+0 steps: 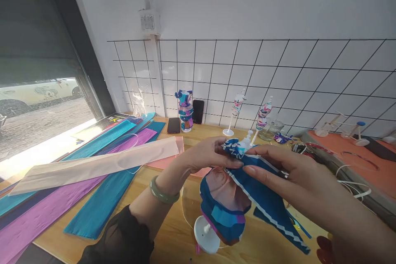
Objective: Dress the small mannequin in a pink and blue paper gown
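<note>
Right hand (291, 177) atop paper dress (225, 214), gripping.

The top of the doll (224, 210) is hidden behind the left hand (204, 154) and right hand (278, 171); paper strips (62, 198) run off the left edge

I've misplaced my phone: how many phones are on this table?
2. The flat phone lies on the table, left of the dressed mannequin. The leaning phone stands against the tiled wall, to the mannequin's right. Others may be hidden under the paper sheets.
</note>
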The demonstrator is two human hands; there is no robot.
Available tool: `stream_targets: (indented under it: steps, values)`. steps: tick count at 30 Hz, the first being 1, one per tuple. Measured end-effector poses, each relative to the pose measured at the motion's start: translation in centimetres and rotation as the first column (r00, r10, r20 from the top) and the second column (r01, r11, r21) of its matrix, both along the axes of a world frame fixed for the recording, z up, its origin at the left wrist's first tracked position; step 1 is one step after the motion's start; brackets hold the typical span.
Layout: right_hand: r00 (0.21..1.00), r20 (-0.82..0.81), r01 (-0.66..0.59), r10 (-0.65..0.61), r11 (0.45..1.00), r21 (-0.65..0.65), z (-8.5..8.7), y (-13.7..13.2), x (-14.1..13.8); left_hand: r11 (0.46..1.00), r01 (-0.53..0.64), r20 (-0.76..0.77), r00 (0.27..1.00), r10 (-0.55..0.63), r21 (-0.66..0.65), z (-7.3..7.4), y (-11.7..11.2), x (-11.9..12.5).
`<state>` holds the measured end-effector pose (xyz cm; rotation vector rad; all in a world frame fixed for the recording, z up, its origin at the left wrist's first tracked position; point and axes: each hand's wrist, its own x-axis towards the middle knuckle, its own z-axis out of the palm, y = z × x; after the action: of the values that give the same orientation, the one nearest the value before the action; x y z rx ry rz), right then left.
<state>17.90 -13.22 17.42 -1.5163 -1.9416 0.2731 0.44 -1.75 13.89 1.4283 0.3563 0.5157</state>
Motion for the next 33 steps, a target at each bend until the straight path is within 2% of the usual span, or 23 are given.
stream_targets:
  steps: [5, 10, 15, 22, 33]
  values:
    - [0.996, 0.046, 0.074, -0.073, 0.997, -0.020, -0.51, 0.56, -0.03, 1.000, 0.012, 0.021, 1.000, -0.013, 0.004, -0.33, 0.50, -0.08]
    - [0.995, 0.070, 0.072, -0.067, 0.995, -0.068, -0.72, 0.70, -0.26, 0.999, 0.037, -0.016, 0.999, -0.036, 0.012, -0.49, 0.76, -0.12]
    - [0.991, 0.100, 0.087, -0.084, 0.996, -0.031, -1.01, 0.61, -0.21, 0.999, 0.032, 0.011, 0.999, -0.032, 0.002, -0.63, 0.86, -0.20]
    - [0.991, 0.095, 0.094, -0.090, 0.995, -0.036, -0.69, 0.27, -0.48, 0.999, 0.015, -0.036, 0.999, -0.014, 0.028, -0.53, 0.73, -0.40]
    - [0.979, 0.154, 0.130, -0.132, 0.991, 0.022, -0.74, 0.02, -0.32, 0.994, 0.005, 0.001, 1.000, -0.005, 0.111, -0.59, 0.82, -0.19]
